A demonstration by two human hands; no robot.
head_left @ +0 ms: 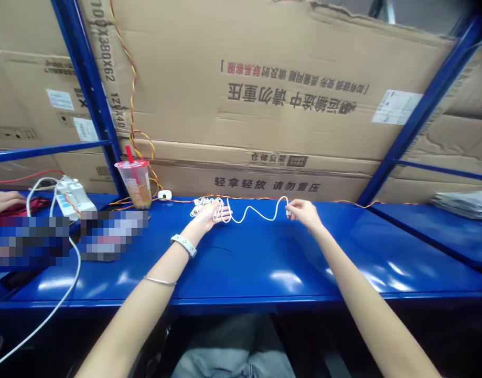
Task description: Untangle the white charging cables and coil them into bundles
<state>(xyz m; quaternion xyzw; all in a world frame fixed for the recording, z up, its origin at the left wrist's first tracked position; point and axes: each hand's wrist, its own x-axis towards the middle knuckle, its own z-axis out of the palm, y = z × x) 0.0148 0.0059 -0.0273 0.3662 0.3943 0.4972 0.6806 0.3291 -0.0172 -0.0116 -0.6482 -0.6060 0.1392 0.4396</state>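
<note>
A thin white cable [253, 211] lies in loose waves across the blue shelf surface [264, 262]. My left hand [210, 214] rests on its coiled end, fingers closed around the loops. My right hand [302, 212] pinches the cable's other end, lifted slightly off the surface. A white watch and a thin bangle sit on my left forearm.
A plastic cup with a red straw [135, 182] stands left of the cable. A white power strip [72, 197] with cords lies further left, near another person's hand [2, 201]. Large cardboard boxes [288, 89] stand behind. Blue uprights frame the bay. Grey packets [467, 203] lie far right.
</note>
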